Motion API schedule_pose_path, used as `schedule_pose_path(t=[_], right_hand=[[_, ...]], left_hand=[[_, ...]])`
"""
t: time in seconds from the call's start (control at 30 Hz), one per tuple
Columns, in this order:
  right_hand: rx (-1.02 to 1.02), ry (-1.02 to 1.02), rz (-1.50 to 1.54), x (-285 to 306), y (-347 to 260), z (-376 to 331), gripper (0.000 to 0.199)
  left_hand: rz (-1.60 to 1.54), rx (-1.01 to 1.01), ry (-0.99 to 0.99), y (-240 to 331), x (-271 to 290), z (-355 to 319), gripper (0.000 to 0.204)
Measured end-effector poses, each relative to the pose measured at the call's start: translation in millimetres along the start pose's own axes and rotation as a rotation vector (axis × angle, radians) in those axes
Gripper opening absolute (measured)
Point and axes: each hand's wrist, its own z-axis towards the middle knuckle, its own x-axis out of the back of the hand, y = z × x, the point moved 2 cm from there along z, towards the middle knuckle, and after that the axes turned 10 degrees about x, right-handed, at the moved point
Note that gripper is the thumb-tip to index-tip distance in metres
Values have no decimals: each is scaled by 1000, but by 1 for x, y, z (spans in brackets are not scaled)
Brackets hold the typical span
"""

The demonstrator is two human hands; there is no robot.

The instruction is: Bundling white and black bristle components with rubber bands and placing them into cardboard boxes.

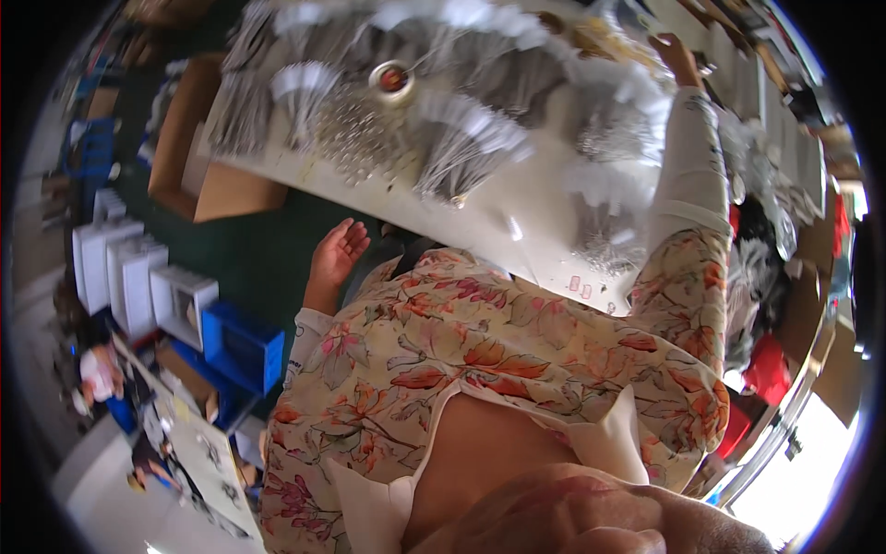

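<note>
My left hand (pixel 340 255) is off the table's near edge, palm turned up and fingers loosely apart, holding nothing. My right arm stretches to the table's far right. There my right hand (pixel 678 59) has its fingers extended beside some clear and yellowish plastic (pixel 604 39), with no held thing visible. On the white table (pixel 369 189) lie fanned bundles of thin silvery strands (pixel 466 152) with white ends. A loose heap of small shiny pieces (pixel 355 138) is near a round pale container (pixel 392 81) with reddish contents. More blurred white-and-silver bundles (pixel 614 138) lie near my right forearm.
An open cardboard box (pixel 185 152) stands at the table's left end. White bins (pixel 129 268) and a blue crate (pixel 242 346) are at the left. Plastic bags and dark items (pixel 752 212) crowd the right side. Other people (pixel 100 374) are at the far lower left.
</note>
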Motion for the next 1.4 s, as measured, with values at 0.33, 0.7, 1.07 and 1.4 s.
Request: schedule_pose_path(t=[0.33, 0.7, 1.07, 1.4], right_hand=[[-39, -416, 1094, -8, -232, -249, 20], [-484, 70, 231, -117, -256, -457, 15], [-557, 927, -205, 82, -177, -401, 32], [-1380, 617, 273, -62, -379, -655, 17]], left_hand=[[-62, 208, 192, -22, 99, -7, 25], [336, 382, 139, 27, 57, 70, 22], [523, 392, 71, 30, 44, 66, 25], [646, 699, 6, 66, 129, 121, 16]])
